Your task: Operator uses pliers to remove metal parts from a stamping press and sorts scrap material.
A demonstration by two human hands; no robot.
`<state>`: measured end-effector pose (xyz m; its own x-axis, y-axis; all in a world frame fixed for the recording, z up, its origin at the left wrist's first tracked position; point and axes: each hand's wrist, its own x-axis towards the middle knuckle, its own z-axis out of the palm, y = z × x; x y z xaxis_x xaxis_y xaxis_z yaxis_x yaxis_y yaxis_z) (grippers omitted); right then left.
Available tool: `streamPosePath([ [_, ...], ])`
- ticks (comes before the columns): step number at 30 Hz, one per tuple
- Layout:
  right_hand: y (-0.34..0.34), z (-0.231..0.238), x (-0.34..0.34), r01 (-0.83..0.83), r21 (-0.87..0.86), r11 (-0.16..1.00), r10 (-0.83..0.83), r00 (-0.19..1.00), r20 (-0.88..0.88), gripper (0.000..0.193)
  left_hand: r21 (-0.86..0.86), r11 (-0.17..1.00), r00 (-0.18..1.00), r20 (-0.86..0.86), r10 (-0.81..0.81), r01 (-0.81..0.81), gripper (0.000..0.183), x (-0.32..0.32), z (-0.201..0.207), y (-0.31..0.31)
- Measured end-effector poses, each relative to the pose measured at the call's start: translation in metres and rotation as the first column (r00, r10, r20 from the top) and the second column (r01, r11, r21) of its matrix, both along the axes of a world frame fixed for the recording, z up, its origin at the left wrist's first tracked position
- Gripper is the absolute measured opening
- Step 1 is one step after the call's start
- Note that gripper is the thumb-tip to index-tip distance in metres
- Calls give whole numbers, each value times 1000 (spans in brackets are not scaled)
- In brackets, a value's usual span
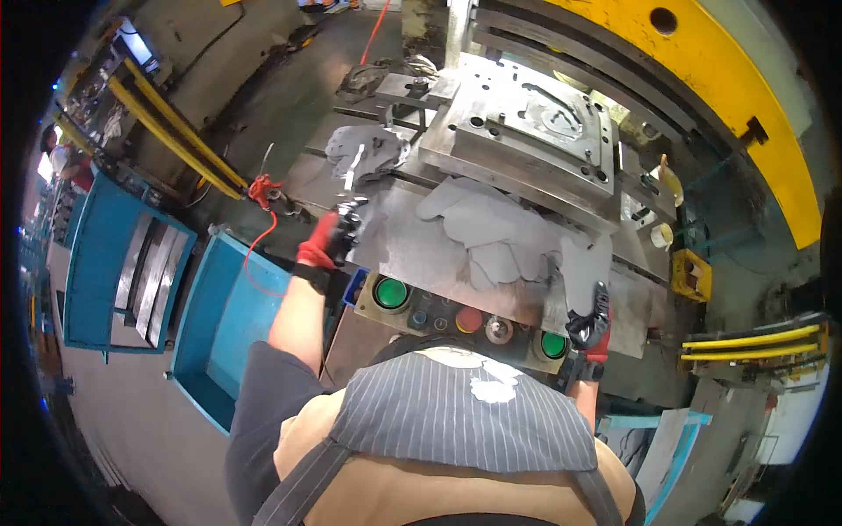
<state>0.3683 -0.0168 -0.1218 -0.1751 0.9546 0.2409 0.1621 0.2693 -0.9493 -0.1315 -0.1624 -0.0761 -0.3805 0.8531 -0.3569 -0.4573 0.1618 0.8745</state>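
Observation:
My left hand [331, 235], in a red and black glove, is closed at the left edge of the steel press table [399, 232]. A slim, shiny metal tool [354, 168] sticks up from its fingers; its exact kind is unclear. My right hand [589, 330], gloved in the same colours, grips the lower end of a flat grey sheet-metal piece [586, 272] at the table's right front. Between the hands, several similar flat grey pieces [478, 215] lie overlapping. Behind them sits a thick steel die [517, 149] with a curved outline in its top face.
A control panel with green buttons [391, 292] and a red button [468, 319] runs along the near edge. Grey gloves [367, 151] lie at the back left. Blue bins [230, 307] stand to the left, a yellow crate [692, 275] to the right. The yellow press frame [737, 96] rises at upper right.

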Motion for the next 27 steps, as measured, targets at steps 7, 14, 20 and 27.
streamPosePath([
  [7,72,125,-53,-462,-339,820,212,794,-570,29,407,912,579,732,-358,50,29,-25,1,-27],
  [14,234,176,-146,-309,-234,922,212,907,-363,21,114,974,981,40,190,-193,28,67,40,-33],
  [20,332,159,-213,-376,217,901,59,602,797,28,33,986,986,-15,166,-165,20,84,37,-64],
  [27,295,175,-247,-319,296,900,-228,234,945,34,-5,919,918,-31,394,-395,21,79,26,-106],
])
